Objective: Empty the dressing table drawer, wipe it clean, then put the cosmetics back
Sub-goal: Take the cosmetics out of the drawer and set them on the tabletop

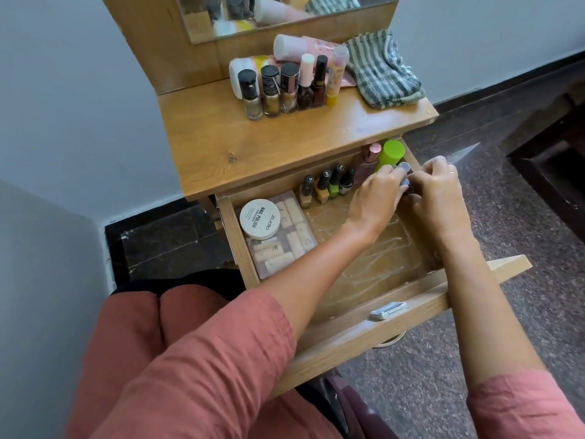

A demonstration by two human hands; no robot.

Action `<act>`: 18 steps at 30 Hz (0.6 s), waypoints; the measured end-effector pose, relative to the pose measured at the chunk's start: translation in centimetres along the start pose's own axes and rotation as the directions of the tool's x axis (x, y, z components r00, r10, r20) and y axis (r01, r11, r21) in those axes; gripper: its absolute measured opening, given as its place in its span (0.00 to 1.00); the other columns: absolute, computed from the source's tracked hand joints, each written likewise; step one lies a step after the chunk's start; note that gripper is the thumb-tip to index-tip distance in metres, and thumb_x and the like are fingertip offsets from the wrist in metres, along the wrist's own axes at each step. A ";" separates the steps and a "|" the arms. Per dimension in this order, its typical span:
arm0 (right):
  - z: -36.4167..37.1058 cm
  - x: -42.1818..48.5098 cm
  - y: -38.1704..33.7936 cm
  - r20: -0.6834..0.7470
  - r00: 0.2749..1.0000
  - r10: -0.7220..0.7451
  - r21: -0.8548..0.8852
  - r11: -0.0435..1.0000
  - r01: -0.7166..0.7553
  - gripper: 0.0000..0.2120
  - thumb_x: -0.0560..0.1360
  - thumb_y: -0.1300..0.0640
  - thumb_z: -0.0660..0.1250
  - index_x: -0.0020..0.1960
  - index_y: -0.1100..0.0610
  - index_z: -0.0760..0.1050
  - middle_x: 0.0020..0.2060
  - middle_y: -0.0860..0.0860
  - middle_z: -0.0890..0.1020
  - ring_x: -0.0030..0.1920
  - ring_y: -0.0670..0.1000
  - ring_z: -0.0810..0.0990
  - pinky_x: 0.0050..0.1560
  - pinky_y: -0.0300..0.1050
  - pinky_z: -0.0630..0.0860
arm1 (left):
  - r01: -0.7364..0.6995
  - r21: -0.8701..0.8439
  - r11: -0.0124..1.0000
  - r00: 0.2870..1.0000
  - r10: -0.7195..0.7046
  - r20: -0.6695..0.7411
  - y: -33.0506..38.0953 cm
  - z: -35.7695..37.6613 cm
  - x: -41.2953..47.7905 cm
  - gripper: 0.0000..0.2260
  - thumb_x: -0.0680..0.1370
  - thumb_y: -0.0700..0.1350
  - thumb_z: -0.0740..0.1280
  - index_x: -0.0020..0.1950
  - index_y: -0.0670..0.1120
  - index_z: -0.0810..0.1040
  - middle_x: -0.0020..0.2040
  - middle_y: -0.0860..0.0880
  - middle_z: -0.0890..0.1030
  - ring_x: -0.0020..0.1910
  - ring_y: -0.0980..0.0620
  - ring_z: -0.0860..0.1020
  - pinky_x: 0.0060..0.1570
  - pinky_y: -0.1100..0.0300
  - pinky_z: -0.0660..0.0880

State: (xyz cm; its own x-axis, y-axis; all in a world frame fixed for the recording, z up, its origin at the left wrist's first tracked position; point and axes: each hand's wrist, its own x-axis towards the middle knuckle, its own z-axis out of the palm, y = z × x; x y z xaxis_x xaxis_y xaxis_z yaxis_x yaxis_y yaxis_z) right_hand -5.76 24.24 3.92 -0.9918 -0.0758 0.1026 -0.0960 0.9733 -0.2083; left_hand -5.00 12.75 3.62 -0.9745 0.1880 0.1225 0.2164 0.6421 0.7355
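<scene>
I have the drawer [316,337] pulled out below the worktop [285,141], and both hands are working at its far right corner. Judging by the liner showing bare beneath my wrists while bottles already line the back wall, I take this as the putting-back stage. The striped cloth [384,71] lies beyond my fingertips on the worktop, with a cluster of nail polish bottles [285,87] to its left waiting their turn. Far left of my fingers sits the clear organiser box [285,245] with the round nail polish remover tub [260,219] on top. Just beyond my fingertips stands the green-capped bottle [391,155]; a row of four small bottles [327,186] runs left of my left hand [375,198].

My left fingers [391,177] and those of my right hand [438,191] close together on a small grey-capped bottle [404,172] (its body is hidden, so I cannot tell the grip). I should set it upright against the back wall, touching its neighbour, and let go only once it stands steady, so it does not topple the green one.
</scene>
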 end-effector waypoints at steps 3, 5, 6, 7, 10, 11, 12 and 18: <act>-0.4 -0.2 -0.1 0.005 1.000 -0.015 0.011 1.000 0.015 0.08 0.69 0.66 0.67 0.47 0.65 0.80 0.49 0.62 0.72 0.51 0.62 0.69 0.52 0.55 0.69 | 0.022 -0.050 0.999 1.000 -0.022 -0.006 0.1 -0.5 -0.4 0.12 0.79 0.41 0.62 0.61 0.41 0.75 0.52 0.42 0.78 0.51 0.42 0.77 0.47 0.51 0.74; -0.8 -0.4 -0.3 -0.025 0.999 -0.020 0.053 0.998 0.021 0.07 0.69 0.66 0.68 0.47 0.65 0.80 0.48 0.61 0.73 0.51 0.61 0.69 0.52 0.53 0.69 | 0.038 -0.073 0.997 0.999 -0.039 -0.007 0.3 -1.0 -0.5 0.11 0.78 0.42 0.62 0.59 0.41 0.76 0.51 0.41 0.78 0.50 0.42 0.78 0.46 0.50 0.74; -1.0 -0.5 -0.5 -0.038 0.999 -0.018 0.081 0.997 0.021 0.08 0.69 0.67 0.68 0.48 0.64 0.80 0.48 0.60 0.74 0.52 0.61 0.70 0.52 0.51 0.69 | 0.043 -0.082 0.996 0.999 -0.044 -0.009 0.5 -1.3 -0.6 0.11 0.78 0.42 0.62 0.58 0.41 0.77 0.51 0.42 0.78 0.50 0.41 0.78 0.47 0.50 0.73; -1.4 -0.5 -0.7 -0.046 0.999 -0.011 0.118 0.993 0.017 0.08 0.69 0.67 0.68 0.48 0.64 0.80 0.48 0.60 0.75 0.52 0.60 0.71 0.52 0.48 0.68 | 0.046 -0.089 0.995 0.999 -0.047 -0.015 0.6 -1.7 -0.6 0.10 0.78 0.42 0.63 0.57 0.41 0.78 0.51 0.42 0.78 0.50 0.42 0.78 0.47 0.50 0.74; -3.1 -0.3 -1.4 -0.066 0.998 0.011 0.267 0.964 0.007 0.10 0.68 0.68 0.67 0.49 0.63 0.80 0.48 0.58 0.80 0.47 0.54 0.76 0.50 0.40 0.70 | 0.039 -0.102 0.994 0.998 -0.044 -0.051 1.1 -3.2 -0.4 0.08 0.77 0.42 0.64 0.52 0.39 0.79 0.49 0.41 0.79 0.48 0.43 0.78 0.46 0.51 0.75; -3.8 -0.1 -1.7 -0.080 0.997 0.006 0.298 0.954 0.018 0.11 0.68 0.69 0.67 0.49 0.63 0.80 0.47 0.58 0.81 0.45 0.51 0.77 0.49 0.36 0.70 | 0.033 -0.107 0.994 0.997 -0.040 -0.069 1.3 -3.8 -0.2 0.08 0.77 0.42 0.64 0.51 0.39 0.79 0.48 0.41 0.80 0.47 0.43 0.79 0.46 0.51 0.76; -4.5 0.1 -2.1 -0.094 0.996 -0.004 0.321 0.946 0.034 0.11 0.67 0.69 0.68 0.49 0.63 0.80 0.47 0.59 0.82 0.43 0.49 0.76 0.47 0.31 0.70 | 0.025 -0.113 0.993 0.996 -0.034 -0.087 1.5 -4.5 0.0 0.08 0.77 0.42 0.64 0.50 0.39 0.79 0.47 0.41 0.80 0.46 0.44 0.79 0.46 0.51 0.76; -7.5 1.9 -4.5 -0.182 0.983 -0.025 0.446 0.889 0.105 0.12 0.68 0.70 0.68 0.51 0.64 0.80 0.46 0.59 0.81 0.34 0.31 0.74 0.44 0.22 0.69 | -0.072 -0.075 0.995 0.973 0.054 -0.223 2.8 -9.0 1.5 0.07 0.77 0.40 0.65 0.50 0.39 0.80 0.46 0.43 0.81 0.44 0.49 0.79 0.46 0.56 0.76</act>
State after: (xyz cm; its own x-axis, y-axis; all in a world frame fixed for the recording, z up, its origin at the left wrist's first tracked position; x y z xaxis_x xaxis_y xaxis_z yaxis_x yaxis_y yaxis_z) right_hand -6.62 21.31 12.40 -0.9573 -0.0598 0.2829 -0.2272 0.7608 -0.6079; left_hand -6.36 8.10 11.83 -0.9501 0.0519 0.3077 0.2813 0.5692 0.7726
